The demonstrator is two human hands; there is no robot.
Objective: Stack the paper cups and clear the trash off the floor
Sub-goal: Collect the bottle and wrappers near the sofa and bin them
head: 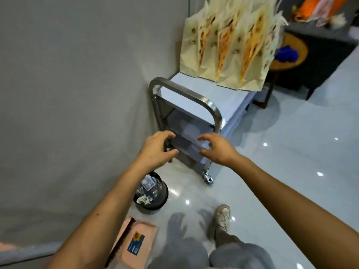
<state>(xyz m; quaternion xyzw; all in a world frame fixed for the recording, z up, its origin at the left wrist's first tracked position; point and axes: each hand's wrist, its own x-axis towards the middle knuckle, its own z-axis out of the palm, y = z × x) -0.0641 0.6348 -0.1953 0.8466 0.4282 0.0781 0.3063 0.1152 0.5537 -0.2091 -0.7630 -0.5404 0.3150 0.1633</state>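
My left hand and my right hand reach forward side by side, fingers loosely curved, with nothing in either of them. They hover in front of the lower shelves of a steel cart. Below my left forearm a black trash bin stands on the floor, with crumpled plastic bottles and paper scraps inside it. No paper cups show in this view.
Several cream paper bags stand on the cart's top. A grey wall runs along the left. A pink box lies on the glossy floor near my shoe. A round wooden table with blue cloth stands behind the cart.
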